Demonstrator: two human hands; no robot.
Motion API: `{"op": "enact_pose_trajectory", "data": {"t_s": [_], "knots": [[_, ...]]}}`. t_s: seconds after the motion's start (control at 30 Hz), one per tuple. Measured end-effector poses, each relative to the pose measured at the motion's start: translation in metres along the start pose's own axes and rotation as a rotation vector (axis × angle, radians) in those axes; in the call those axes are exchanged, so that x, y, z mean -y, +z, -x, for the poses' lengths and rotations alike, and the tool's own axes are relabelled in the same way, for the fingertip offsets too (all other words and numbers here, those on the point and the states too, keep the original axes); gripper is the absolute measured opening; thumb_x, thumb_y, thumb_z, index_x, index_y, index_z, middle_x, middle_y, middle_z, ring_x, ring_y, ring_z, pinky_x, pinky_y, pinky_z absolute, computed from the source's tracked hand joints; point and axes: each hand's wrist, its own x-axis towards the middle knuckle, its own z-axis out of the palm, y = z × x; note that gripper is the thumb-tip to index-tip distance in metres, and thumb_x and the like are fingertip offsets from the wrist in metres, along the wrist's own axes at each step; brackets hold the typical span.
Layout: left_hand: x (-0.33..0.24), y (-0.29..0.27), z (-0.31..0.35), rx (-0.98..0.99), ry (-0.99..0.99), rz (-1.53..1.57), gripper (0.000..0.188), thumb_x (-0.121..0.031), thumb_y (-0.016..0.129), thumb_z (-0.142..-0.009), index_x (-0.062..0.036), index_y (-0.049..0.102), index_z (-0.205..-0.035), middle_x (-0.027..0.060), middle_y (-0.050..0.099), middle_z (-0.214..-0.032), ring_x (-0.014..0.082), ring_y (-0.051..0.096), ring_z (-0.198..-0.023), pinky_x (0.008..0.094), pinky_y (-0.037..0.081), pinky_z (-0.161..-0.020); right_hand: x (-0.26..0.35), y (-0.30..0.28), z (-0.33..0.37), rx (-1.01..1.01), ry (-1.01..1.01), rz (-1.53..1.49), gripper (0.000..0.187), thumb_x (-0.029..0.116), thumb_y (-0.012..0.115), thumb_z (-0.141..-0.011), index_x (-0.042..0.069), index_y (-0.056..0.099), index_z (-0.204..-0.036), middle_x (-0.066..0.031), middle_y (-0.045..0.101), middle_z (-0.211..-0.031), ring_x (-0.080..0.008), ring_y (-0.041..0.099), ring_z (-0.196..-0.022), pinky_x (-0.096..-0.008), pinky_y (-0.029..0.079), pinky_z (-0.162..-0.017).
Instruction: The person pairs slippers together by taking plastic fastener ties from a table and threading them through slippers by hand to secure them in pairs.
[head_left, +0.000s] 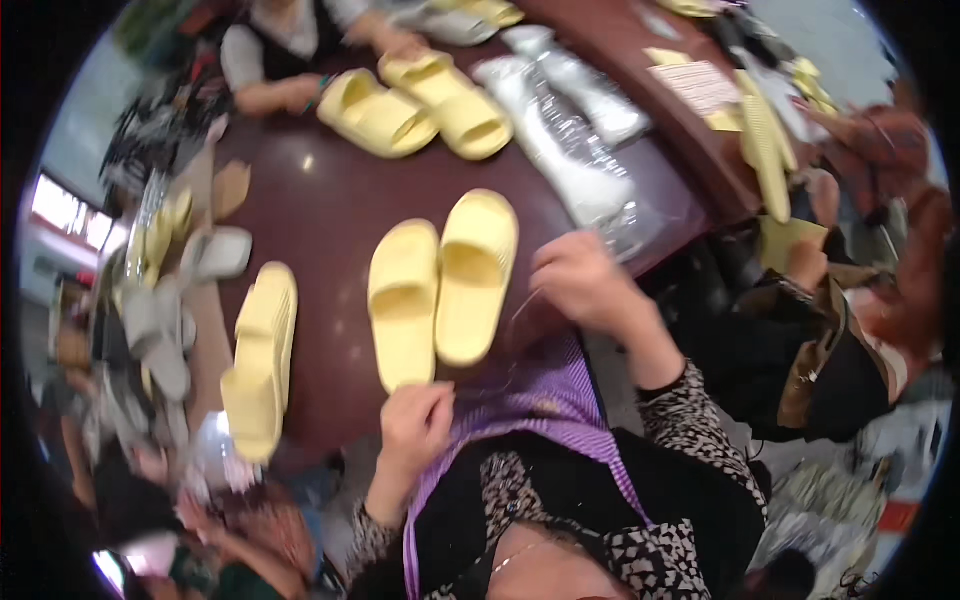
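Observation:
Two pale yellow slide slippers lie side by side on the table in front of me, the left slipper (405,345) a little nearer than the right slipper (470,320). My left hand (415,425) is closed at the heel of the left slipper; whatever its fingers hold is hidden. To the right of the pair, my right hand (590,285) is raised with fingers pinched together. A thin pale thread (522,308) trails down from those fingers toward my apron (530,400). Both hands are somewhat blurred.
The dark red table (320,215) also bears another yellow pair (262,350) at left. Across it, a person handles two yellow slippers (447,105). Clear plastic bags (570,150) lie at the far right. Grey slippers (160,340) crowd the left; other people work on both sides.

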Motion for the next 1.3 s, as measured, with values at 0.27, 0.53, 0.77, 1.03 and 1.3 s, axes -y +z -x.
{"op": "enact_pose_trajectory", "data": {"t_s": [0.27,0.53,0.77,1.03,1.3], "knots": [[0.004,-0.005,0.020,0.033,-0.166,-0.076,0.005,0.002,0.067,-0.074,0.0005,0.062,-0.075,0.0131,0.061,-0.069,0.0282,0.059,-0.060,0.0347,0.047,-0.056,-0.012,0.073,-0.012,0.359,-0.148,0.137,0.009,0.021,0.059,-0.069,0.013,0.062,-0.066,-0.0038,0.055,-0.089,-0.0226,0.050,-0.097,-0.0371,0.038,-0.086],[0.011,0.008,0.012,0.039,-0.334,-0.130,0.012,-0.004,0.067,-0.076,-0.0007,0.059,-0.069,0.0120,0.056,-0.061,0.0273,0.056,-0.055,0.0367,0.044,-0.052,-0.012,0.074,-0.013,0.272,-0.238,0.269,0.007,0.020,0.059,-0.068,0.014,0.064,-0.066,-0.0014,0.051,-0.081,-0.0207,0.050,-0.089,-0.0352,0.039,-0.084],[0.026,0.026,-0.002,0.004,-0.209,-0.312,0.014,-0.009,0.063,-0.081,-0.0024,0.057,-0.069,0.0157,0.058,-0.062,0.0329,0.059,-0.056,0.0387,0.045,-0.052,-0.026,0.074,-0.015,-0.078,-0.133,0.035,0.008,0.010,0.063,-0.071,0.009,0.063,-0.078,-0.0059,0.062,-0.086,-0.0234,0.059,-0.080,-0.0370,0.047,-0.072],[0.032,0.046,-0.026,-0.031,-0.106,-0.336,0.021,-0.009,0.063,-0.079,-0.0033,0.051,-0.063,0.0149,0.054,-0.058,0.0319,0.056,-0.053,0.0419,0.044,-0.050,-0.075,0.080,-0.005,-0.250,0.495,-0.249,0.010,0.005,0.062,-0.081,0.000,0.066,-0.089,-0.0137,0.065,-0.085,-0.0280,0.062,-0.076,-0.0354,0.050,-0.070],[0.044,0.053,-0.033,-0.020,-0.120,-0.357,0.021,-0.010,0.064,-0.080,-0.0026,0.053,-0.064,0.0141,0.054,-0.057,0.0313,0.056,-0.054,0.0404,0.044,-0.051,-0.073,0.098,-0.035,-0.060,0.632,-0.155,0.015,0.012,0.060,-0.083,0.001,0.067,-0.090,-0.0169,0.067,-0.083,-0.0288,0.065,-0.076,-0.0358,0.051,-0.069]]}}
